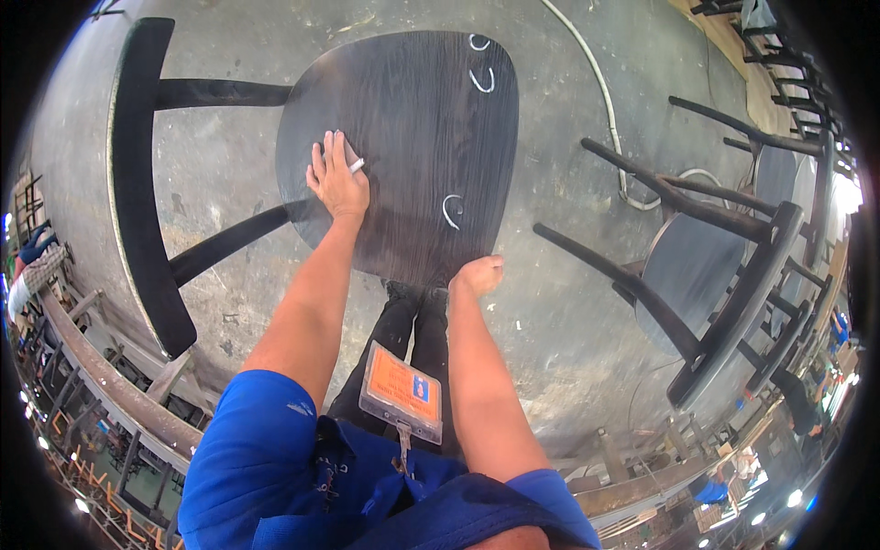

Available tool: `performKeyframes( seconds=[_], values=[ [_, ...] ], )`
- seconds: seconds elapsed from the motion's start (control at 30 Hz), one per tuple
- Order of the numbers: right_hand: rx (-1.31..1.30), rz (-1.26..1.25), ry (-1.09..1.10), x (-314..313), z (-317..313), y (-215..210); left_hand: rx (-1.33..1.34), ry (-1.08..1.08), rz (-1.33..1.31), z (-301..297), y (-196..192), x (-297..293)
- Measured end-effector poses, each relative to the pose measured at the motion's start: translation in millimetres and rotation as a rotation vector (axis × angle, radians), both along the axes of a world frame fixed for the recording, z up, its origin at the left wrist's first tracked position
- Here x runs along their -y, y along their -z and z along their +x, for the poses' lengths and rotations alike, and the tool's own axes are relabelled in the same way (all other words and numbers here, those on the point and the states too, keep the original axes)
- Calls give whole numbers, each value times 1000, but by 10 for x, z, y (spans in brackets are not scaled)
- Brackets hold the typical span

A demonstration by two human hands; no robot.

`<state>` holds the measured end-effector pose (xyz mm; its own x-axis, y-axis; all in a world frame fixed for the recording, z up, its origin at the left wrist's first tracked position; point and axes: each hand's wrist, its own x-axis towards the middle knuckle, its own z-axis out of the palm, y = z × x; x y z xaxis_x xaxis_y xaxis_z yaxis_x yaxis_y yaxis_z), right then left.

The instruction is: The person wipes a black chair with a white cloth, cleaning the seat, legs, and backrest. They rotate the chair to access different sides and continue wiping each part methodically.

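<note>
A dark wood-grain chair with a rounded seat (412, 119) stands in front of me, its curved backrest (137, 183) to the left on two dark posts. White curved marks (481, 81) show on the seat's right part. My left hand (339, 183) lies on the left part of the seat, fingers stretched over the surface. A short white stick, like chalk (356, 166), juts out beside its thumb, apparently held there. At the seat's near right corner, my right hand (478, 275) is closed against the edge, its fingertips partly hidden.
More dark chairs (697, 266) stand at the right, their legs pointing toward me. A pale hose (605, 92) runs over the grey concrete floor (229, 46). At the lower left is a long wooden rail (119, 385). An orange badge (401, 392) hangs at my front.
</note>
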<state>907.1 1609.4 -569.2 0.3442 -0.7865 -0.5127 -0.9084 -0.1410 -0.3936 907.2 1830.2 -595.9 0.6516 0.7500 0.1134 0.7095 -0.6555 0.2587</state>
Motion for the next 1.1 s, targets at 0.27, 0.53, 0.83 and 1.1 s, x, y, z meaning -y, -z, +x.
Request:
performKeyframes(
  seconds=[0.27,0.53,0.83,1.1],
  values=[
    [-42,-58,-31,-6,-6,23,-96,-23,-22,25,-42,-7],
    [-65,-138,-116,65,-60,212,-84,-17,-46,22,-71,-10],
    [60,645,-542,1121,-649,122,-44,274,-183,-378,-267,-145],
    [-36,1012,-76,1955,-2377,-1349,-39,466,-834,-2340,-1295,1425]
  ],
)
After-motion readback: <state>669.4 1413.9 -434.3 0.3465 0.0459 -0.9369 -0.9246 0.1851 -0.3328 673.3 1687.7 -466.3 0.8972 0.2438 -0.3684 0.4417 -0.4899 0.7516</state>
